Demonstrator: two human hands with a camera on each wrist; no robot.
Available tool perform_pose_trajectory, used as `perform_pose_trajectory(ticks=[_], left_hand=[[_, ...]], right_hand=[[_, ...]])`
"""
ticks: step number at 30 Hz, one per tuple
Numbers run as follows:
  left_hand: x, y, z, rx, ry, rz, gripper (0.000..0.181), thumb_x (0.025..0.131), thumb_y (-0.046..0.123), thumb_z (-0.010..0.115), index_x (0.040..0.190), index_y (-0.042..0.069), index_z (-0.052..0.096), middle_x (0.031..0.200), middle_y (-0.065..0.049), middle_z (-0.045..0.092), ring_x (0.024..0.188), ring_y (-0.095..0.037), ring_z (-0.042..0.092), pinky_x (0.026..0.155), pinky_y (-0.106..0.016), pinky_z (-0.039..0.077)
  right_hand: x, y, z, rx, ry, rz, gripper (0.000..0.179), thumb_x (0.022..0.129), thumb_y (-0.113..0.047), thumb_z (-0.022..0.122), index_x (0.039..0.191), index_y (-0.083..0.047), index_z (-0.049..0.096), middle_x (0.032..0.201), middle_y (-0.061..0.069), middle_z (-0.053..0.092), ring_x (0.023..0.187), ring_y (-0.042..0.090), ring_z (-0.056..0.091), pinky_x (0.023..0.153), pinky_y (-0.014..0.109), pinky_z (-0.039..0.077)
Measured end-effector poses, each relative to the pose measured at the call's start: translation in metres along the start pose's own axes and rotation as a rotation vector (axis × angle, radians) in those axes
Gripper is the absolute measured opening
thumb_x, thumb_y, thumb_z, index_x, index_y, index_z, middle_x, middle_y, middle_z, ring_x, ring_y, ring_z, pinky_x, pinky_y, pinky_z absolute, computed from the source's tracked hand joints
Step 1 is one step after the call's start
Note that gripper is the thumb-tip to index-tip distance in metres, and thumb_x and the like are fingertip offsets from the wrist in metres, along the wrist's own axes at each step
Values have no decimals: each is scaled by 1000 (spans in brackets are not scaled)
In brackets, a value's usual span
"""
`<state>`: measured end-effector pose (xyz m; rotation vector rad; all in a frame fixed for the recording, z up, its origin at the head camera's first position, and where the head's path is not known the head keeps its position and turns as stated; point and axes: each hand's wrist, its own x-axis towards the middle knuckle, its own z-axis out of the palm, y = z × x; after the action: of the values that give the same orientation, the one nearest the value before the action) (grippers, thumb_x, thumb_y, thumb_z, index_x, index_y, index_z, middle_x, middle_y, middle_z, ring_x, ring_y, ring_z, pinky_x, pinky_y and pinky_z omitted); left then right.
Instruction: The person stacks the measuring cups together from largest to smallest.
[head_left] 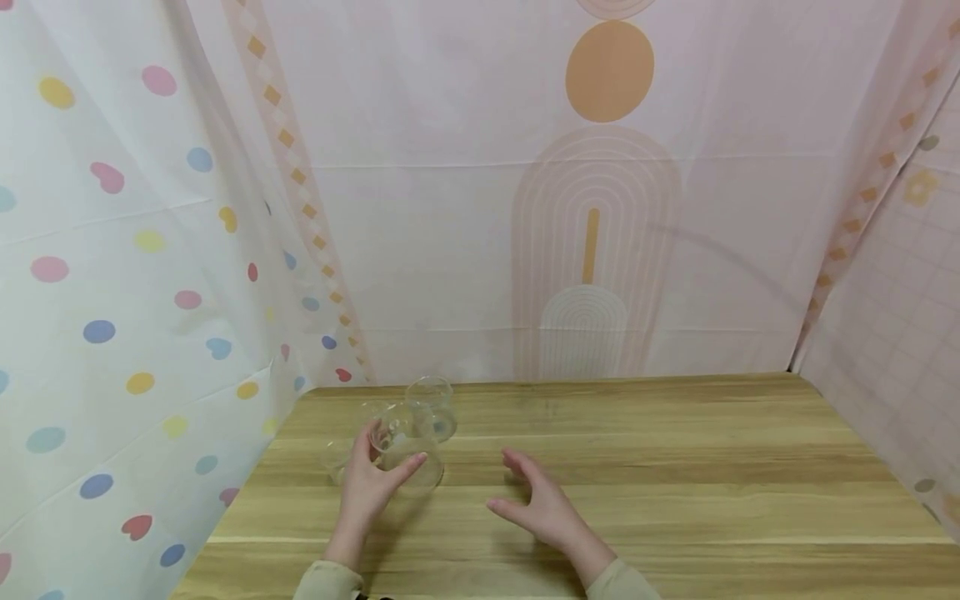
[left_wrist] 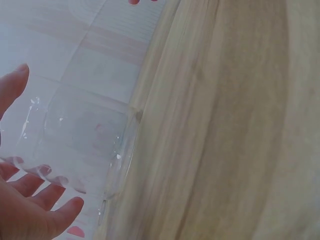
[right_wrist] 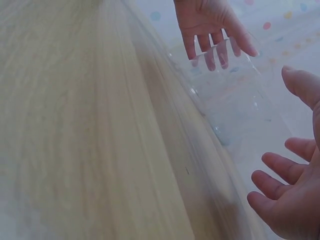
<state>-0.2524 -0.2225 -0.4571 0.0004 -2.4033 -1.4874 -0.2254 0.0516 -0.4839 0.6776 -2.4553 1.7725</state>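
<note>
A large clear glass cup (head_left: 412, 446) stands on the wooden table at left centre, its material see-through and its outline faint. My left hand (head_left: 371, 483) holds it, thumb on the near side and fingers around the far left side. Through the cup (left_wrist: 85, 130) parts of those fingers show in the left wrist view. To the right, my right hand (head_left: 543, 504) is held above the table, thumb and fingers spread, touching nothing. In the right wrist view, a gap separates the right hand (right_wrist: 295, 185) from the cup.
Behind the cup stands a clear footed glass (head_left: 430, 400). A smaller clear glass (head_left: 335, 458) is left of my left hand, and another clear rim (head_left: 371, 408) shows behind it. The wooden table (head_left: 675, 467) ends at a printed curtain (head_left: 450, 250) at the back.
</note>
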Motion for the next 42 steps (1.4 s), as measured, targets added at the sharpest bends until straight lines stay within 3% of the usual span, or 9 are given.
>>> perform_pose_trajectory(ticks=[11, 17, 27, 31, 37, 42], left_hand=[[2, -6, 2, -22, 16, 12, 93, 72, 26, 90, 146, 5, 38, 139, -23, 51, 120, -42, 51, 95, -53, 49], [-2, -4, 5, -24, 16, 59, 88, 70, 22, 91, 142, 3, 44, 129, -22, 58, 113, -40, 58, 91, -51, 52], [-13, 17, 11, -147, -72, 117, 81, 72, 13, 90, 140, 6, 47, 126, -18, 61, 113, -36, 60, 88, -50, 52], [-17, 27, 12, -151, -107, 147, 79, 72, 13, 89, 140, 9, 49, 127, -15, 61, 113, -36, 60, 86, -46, 53], [-24, 38, 16, -162, -163, 183, 79, 71, 13, 90, 139, 13, 51, 128, -12, 62, 114, -34, 61, 87, -54, 52], [-30, 44, 20, -184, -207, 192, 80, 69, 11, 91, 139, 14, 52, 126, -10, 62, 114, -33, 61, 87, -51, 52]], right_hand=[[-1, -1, 4, 33, -9, 25, 73, 88, -27, 77, 145, 3, 41, 141, 24, 50, 131, 43, 45, 109, 59, 32], [1, -4, 2, 32, -1, 15, 77, 87, -28, 77, 147, 2, 38, 144, 24, 47, 133, 41, 43, 110, 57, 30], [5, -12, -4, 17, 6, -30, 79, 86, -26, 78, 149, -1, 37, 149, 19, 43, 137, 37, 39, 111, 56, 30], [6, -16, -6, 1, 22, -40, 83, 84, -25, 80, 150, -2, 36, 149, 18, 44, 137, 37, 39, 112, 56, 28], [7, -21, -9, 13, 19, -53, 85, 83, -25, 81, 151, -3, 35, 151, 19, 41, 139, 36, 36, 113, 56, 26], [6, -23, -11, 28, 27, -69, 87, 81, -24, 82, 152, -5, 35, 152, 14, 41, 140, 33, 36, 113, 53, 27]])
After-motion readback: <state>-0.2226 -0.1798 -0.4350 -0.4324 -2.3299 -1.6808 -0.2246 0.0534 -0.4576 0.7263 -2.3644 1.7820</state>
